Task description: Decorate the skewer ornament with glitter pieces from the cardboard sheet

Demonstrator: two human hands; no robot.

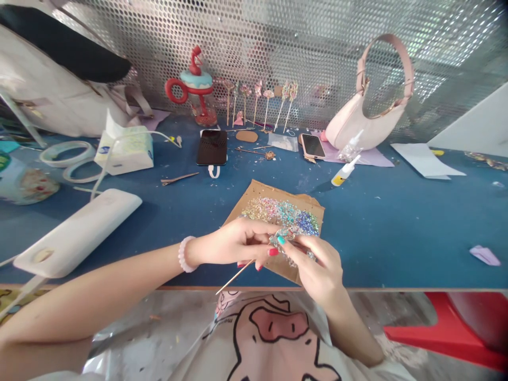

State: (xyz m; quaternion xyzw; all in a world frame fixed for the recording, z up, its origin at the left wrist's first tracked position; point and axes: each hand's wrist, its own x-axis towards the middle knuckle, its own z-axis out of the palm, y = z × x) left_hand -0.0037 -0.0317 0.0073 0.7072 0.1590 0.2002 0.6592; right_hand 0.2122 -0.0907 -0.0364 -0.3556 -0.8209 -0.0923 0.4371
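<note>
A blue table spans the view beneath a perforated metal panel. On its far left sits a large cream bag with a black part; toward the far right, a pale pink shoulder bag stands with its strap raised, on lilac paper. A white oblong device lies at the near left, below a tissue pack and tape rolls. In the middle near the front edge, a cardboard sheet bears loose small gems sorted roughly by colour: gold, pink, turquoise, blue and green. Over it, the left hand, wearing a pale pink bead bracelet, is mostly closed, thumb and fingers gripping a gem-covered ornament; the right hand curls in from the other side, its fingertips closed on the same piece. Behind them stand a tumbler with a red handle and a row of decorated sticks. A dark phone and a lighter-edged phone lie apart, with a glue bottle just nearer than the latter. Tweezers rest left of the dark phone's near end. A thin wooden stick slants out below the left hand.
</note>
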